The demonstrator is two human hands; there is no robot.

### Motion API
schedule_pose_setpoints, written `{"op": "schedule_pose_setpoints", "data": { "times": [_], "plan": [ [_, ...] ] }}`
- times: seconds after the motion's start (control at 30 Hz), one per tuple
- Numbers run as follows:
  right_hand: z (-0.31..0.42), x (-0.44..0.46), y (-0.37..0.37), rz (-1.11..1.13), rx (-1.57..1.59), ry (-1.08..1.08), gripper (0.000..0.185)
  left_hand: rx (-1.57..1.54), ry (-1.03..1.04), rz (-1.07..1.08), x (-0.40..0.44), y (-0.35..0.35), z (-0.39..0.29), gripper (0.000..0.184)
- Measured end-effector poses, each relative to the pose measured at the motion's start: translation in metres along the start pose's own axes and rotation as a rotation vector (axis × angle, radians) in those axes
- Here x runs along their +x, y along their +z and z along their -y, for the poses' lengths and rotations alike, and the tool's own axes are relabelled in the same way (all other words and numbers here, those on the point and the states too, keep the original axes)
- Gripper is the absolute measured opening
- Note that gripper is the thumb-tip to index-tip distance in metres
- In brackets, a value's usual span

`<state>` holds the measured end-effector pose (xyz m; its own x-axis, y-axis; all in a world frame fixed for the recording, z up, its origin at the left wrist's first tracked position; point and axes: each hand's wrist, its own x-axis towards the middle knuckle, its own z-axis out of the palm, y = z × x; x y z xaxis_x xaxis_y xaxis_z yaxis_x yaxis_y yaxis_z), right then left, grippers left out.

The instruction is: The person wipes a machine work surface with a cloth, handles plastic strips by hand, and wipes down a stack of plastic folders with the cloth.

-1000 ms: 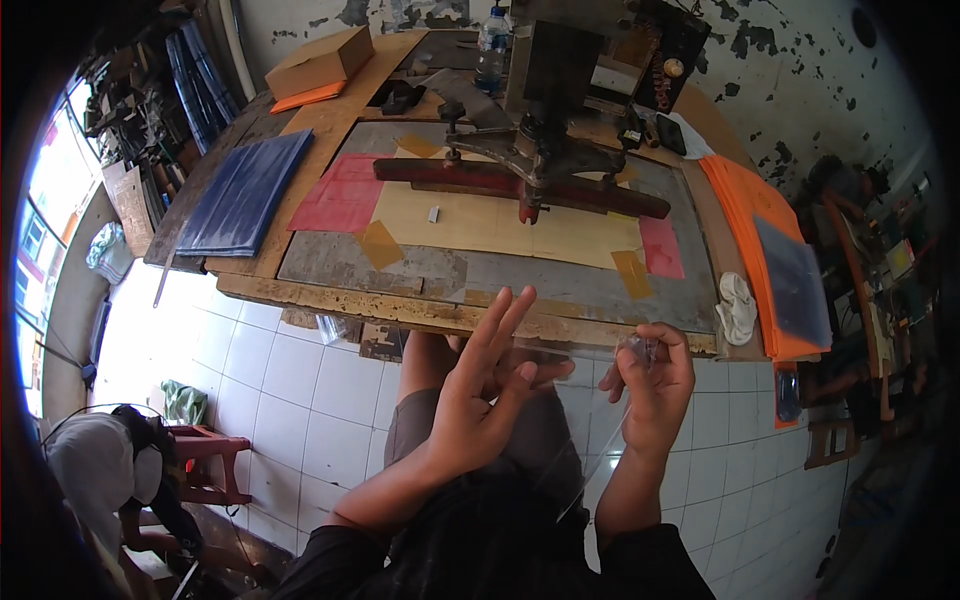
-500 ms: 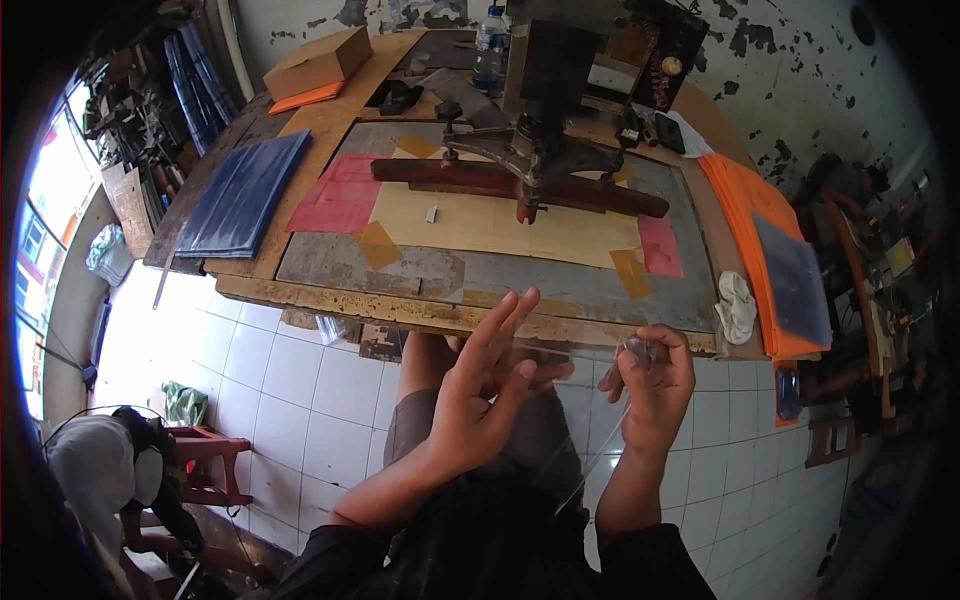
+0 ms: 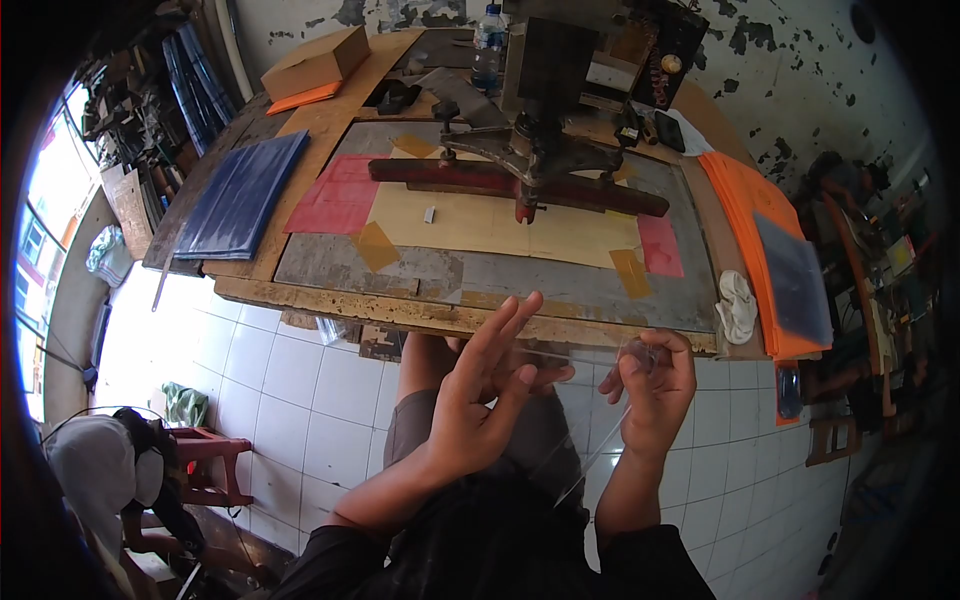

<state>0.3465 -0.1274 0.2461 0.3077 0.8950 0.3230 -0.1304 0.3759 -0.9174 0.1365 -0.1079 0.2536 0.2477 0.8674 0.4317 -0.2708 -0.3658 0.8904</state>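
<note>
A clear plastic sheet [image 3: 588,430] hangs over my lap, showing mainly as thin bright edges. My right hand [image 3: 657,385] pinches its upper right corner between thumb and fingers. Beside it, my left hand [image 3: 480,400] is open with fingers stretched out, lying along the sheet; whether the palm presses on it I cannot tell. Both hands are just in front of the worktable's wooden edge [image 3: 440,312]. Beyond them, a press with a dark red bar [image 3: 450,180] stands over a cream board [image 3: 470,225] taped to a grey plate.
Blue plastic sheets [image 3: 245,195] lie at the table's left. Orange sheets [image 3: 745,200] with a clear-blue piece on top hang over the right edge, beside a white cloth [image 3: 736,308]. A cardboard box [image 3: 318,62] is at the back. Another person [image 3: 110,470] bends at lower left near a red stool [image 3: 213,465].
Hardly anything differs. My hands keep the same pose, and the view has shifted very slightly.
</note>
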Motion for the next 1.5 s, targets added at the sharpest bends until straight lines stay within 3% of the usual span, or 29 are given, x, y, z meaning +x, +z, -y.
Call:
{"op": "schedule_pose_setpoints", "data": {
  "times": [0.3,0.37,0.43,0.5,0.6,0.7,0.8,0.9,0.93,1.0,1.03,1.1,1.23,1.27,1.37,1.4,1.43,1.5],
  "plan": [
    [-0.003,0.0,0.0,0.002,0.008,0.002,0.033,-0.054,-0.069,0.018,-0.003,-0.003,0.004,0.067],
    [-0.003,0.0,0.0,0.002,0.002,0.001,0.033,0.159,0.001,0.046,-0.001,-0.007,0.002,0.067],
    [-0.004,0.001,0.0,0.002,-0.005,0.0,0.033,0.156,0.02,0.043,-0.001,-0.007,0.005,0.067],
    [-0.004,0.001,-0.001,0.001,-0.016,0.0,0.033,-0.067,-0.014,0.008,-0.003,-0.003,0.014,0.067],
    [-0.008,0.002,-0.002,-0.009,-0.012,-0.015,0.033,-0.082,-0.109,-0.023,-0.002,-0.003,0.015,0.068],
    [-0.01,0.003,-0.006,0.009,0.0,-0.008,0.036,-0.246,-0.319,0.017,-0.007,-0.013,0.017,0.054],
    [-0.015,0.004,0.009,-0.146,-0.097,-0.078,0.046,-0.18,-0.432,0.162,-0.011,-0.026,0.034,0.032],
    [-0.038,-0.002,-0.006,-0.2,-0.847,-0.606,0.059,-0.079,-0.408,-0.083,-0.016,-0.016,0.031,0.022],
    [-0.046,-0.011,-0.008,-0.181,-0.787,-0.586,0.07,-0.095,-0.323,-0.097,-0.019,-0.015,0.038,0.02],
    [-0.034,-0.025,-0.006,0.063,-0.821,-0.536,0.084,-0.127,-0.158,-0.13,-0.023,-0.014,0.051,0.018],
    [-0.028,-0.03,-0.002,0.185,-0.832,-0.505,0.091,-0.106,-0.106,-0.048,-0.022,-0.013,0.051,0.018],
    [-0.035,-0.035,0.005,0.265,-0.571,-0.394,0.108,-0.062,0.002,0.115,-0.014,-0.012,0.046,0.021],
    [-0.034,-0.043,-0.004,0.436,-0.26,-0.079,0.13,-0.346,-0.017,0.269,-0.013,-0.005,0.058,0.023],
    [-0.032,-0.046,-0.006,0.397,-0.269,-0.085,0.111,-0.397,-0.05,0.252,-0.016,-0.003,0.059,0.023],
    [-0.006,-0.026,-0.031,0.436,-0.326,0.082,0.081,-0.319,-0.112,0.156,-0.013,-0.006,0.054,0.019],
    [-0.005,-0.025,-0.045,0.336,-0.306,0.114,0.052,-0.371,-0.073,0.084,-0.012,-0.007,0.058,0.022],
    [0.003,-0.019,-0.058,0.265,-0.318,0.151,0.037,-0.335,-0.108,0.069,-0.012,-0.014,0.062,0.024],
    [0.016,-0.008,-0.086,0.137,-0.345,0.202,0.029,-0.262,-0.171,0.041,-0.009,-0.035,0.07,0.027]
  ]
}}
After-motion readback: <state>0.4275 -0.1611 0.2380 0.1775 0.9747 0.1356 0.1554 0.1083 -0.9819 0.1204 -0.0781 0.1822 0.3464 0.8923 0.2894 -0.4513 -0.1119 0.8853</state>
